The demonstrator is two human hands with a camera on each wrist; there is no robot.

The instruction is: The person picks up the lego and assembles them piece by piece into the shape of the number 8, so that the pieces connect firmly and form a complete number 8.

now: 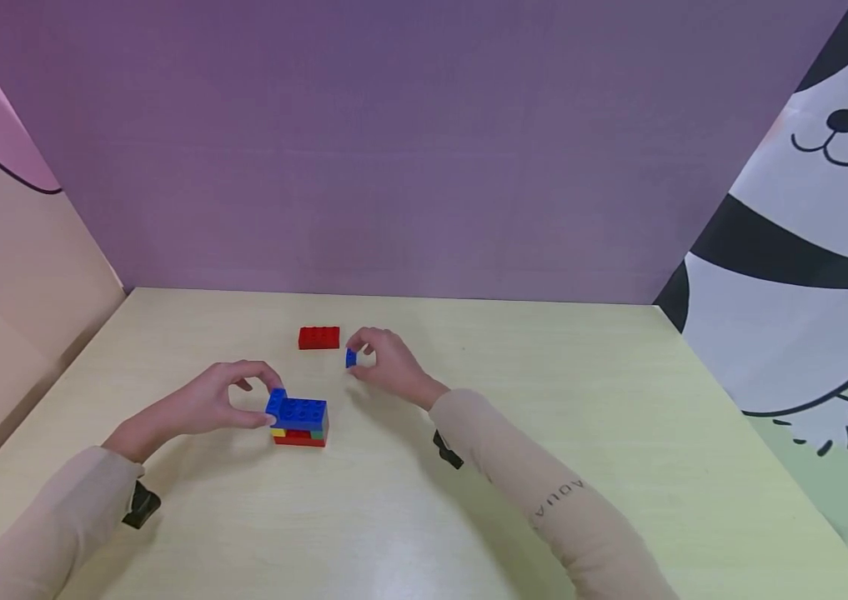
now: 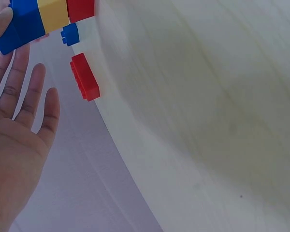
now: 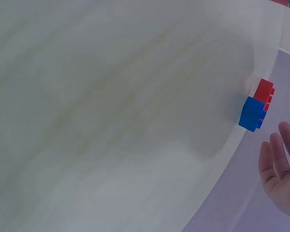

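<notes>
On the left, a small stack of building bricks (image 1: pixel 305 414) has a red base, yellow and green bricks above it and a wide blue brick on top. A narrow blue brick (image 1: pixel 276 402) sits across its left end, and my left hand (image 1: pixel 213 404) pinches that end between thumb and finger. A loose small blue brick (image 3: pixel 252 114) stands on the table. My right hand (image 1: pixel 391 364) is just above it, thumb and index finger spread to either side. In the right wrist view, its fingertips (image 3: pixel 265 150) are apart from the brick.
A red brick (image 1: pixel 318 337) lies behind the stack, near the loose blue one. Both bricks rest on a pale wooden table (image 1: pixel 544 417). A purple panel (image 1: pixel 408 167) rises at its far edge, with printed panels to the left and right.
</notes>
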